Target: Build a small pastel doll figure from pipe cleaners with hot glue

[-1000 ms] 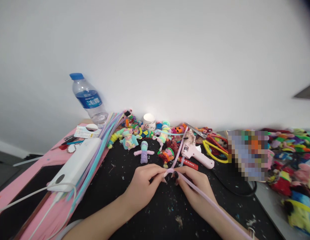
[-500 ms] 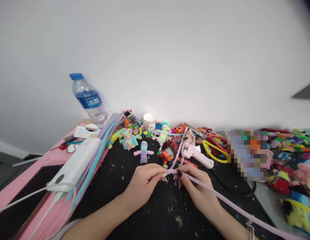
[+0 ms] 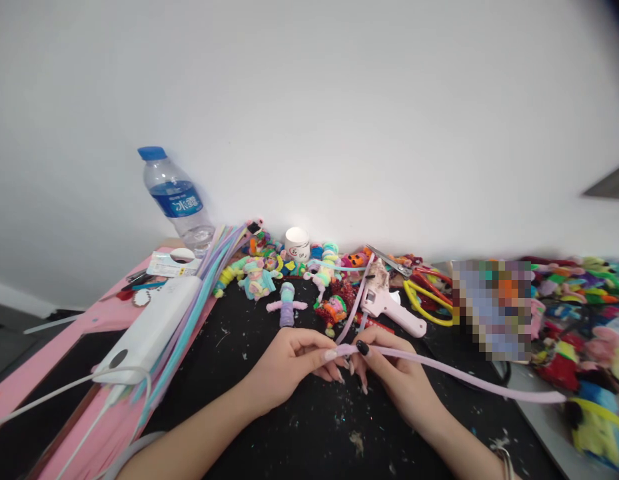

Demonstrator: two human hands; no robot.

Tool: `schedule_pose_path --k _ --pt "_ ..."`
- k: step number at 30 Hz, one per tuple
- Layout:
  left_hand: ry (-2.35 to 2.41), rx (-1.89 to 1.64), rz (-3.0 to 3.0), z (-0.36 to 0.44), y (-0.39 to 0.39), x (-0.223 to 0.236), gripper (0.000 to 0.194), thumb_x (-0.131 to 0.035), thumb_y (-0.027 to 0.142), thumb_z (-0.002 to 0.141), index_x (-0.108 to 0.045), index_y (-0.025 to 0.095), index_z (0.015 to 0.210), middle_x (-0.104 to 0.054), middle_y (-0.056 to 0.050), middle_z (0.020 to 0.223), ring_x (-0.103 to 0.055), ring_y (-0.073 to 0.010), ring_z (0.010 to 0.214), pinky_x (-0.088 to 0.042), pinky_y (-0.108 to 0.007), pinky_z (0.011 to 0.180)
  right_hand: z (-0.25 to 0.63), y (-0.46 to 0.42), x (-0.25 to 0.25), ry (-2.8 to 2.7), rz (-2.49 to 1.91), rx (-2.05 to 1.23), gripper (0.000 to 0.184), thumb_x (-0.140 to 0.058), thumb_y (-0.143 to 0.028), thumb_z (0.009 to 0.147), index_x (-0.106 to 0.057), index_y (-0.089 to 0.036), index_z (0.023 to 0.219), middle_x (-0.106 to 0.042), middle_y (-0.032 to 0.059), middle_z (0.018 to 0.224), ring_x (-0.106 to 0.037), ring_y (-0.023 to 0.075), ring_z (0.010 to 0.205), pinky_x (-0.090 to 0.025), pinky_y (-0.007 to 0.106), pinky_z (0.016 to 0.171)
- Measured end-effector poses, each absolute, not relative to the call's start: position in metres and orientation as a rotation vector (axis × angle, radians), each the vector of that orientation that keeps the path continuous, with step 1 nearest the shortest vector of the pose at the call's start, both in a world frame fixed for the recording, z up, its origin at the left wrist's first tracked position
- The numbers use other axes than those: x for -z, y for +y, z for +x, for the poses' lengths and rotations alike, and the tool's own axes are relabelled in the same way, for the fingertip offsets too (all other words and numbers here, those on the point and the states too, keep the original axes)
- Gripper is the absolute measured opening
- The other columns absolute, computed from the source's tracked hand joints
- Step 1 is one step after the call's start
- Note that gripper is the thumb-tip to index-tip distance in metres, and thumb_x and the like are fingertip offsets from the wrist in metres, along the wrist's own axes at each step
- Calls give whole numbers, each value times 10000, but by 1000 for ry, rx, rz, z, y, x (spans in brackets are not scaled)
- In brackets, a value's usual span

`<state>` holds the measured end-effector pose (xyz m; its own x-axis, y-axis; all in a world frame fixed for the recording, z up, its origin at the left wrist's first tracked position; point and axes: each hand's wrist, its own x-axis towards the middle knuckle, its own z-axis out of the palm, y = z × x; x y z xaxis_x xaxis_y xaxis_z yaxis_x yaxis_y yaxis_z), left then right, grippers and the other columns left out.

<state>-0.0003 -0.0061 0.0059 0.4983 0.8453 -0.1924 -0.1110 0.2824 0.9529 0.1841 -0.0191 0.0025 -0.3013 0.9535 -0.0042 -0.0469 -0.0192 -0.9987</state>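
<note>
A craft workspace: glue gun (image 3: 392, 308), scissors (image 3: 426, 297), fuzzy stems (image 3: 202, 293), small figures (image 3: 287, 305).

Low in the frame's center, the left hand (image 3: 289, 367) and right hand (image 3: 396, 377) pinched a lilac pipe cleaner (image 3: 469, 375), its long end trailing toward the lower right. A small purple doll (image 3: 287, 307) lay just above the left hand. A pink glue gun (image 3: 392, 308) lay right of center, and a bottle (image 3: 176, 200) leaned at the upper left.

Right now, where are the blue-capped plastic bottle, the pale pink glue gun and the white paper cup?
Blue-capped plastic bottle (image 3: 178, 199): head view, label.
Pale pink glue gun (image 3: 403, 319): head view, handle.
White paper cup (image 3: 297, 253): head view, side.
</note>
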Motion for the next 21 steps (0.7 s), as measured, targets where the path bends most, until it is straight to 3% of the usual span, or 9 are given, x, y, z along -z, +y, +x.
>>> schedule_pose_path --k 6,10,15,21 --pt "740 -619 968 0 -9 -8 183 -636 272 762 -709 105 764 -664 -31 644 -600 -79 554 -488 -168 563 186 -19 6 -1268 -961 -1596 213 -563 -337 836 -564 -161 715 -519 -27 561 -432 82 472 -344 190 434" --pt "696 -573 924 -2 -7 -4 237 -644 305 752 -695 101 860 -686 -85 821 -624 -99 595 -503 -195 583 189 -18 7 -1308 -988 -1561 209 -555 -333 843 -555 -160 726 -498 -36 561 -395 75 480 -294 192 446" --pt "645 -610 892 -3 -3 1 432 -465 472 833 -654 86 876 -664 -127 863 -633 -131 589 -499 -222 535 190 -18 2 -1410 -1049 -1507 246 -549 -355 839 -548 -154 698 -485 -38 550 -366 73 471 -256 201 442" --pt "736 -530 1105 -1 -6 -1 249 -621 351 756 -639 105 790 -635 -39 705 -570 -91 510 -464 -193 474 188 -18 -6 -1512 -1102 -1494 236 -561 -321 820 -557 -147 661 -476 -40 537 -363 74 471 -254 205 442"
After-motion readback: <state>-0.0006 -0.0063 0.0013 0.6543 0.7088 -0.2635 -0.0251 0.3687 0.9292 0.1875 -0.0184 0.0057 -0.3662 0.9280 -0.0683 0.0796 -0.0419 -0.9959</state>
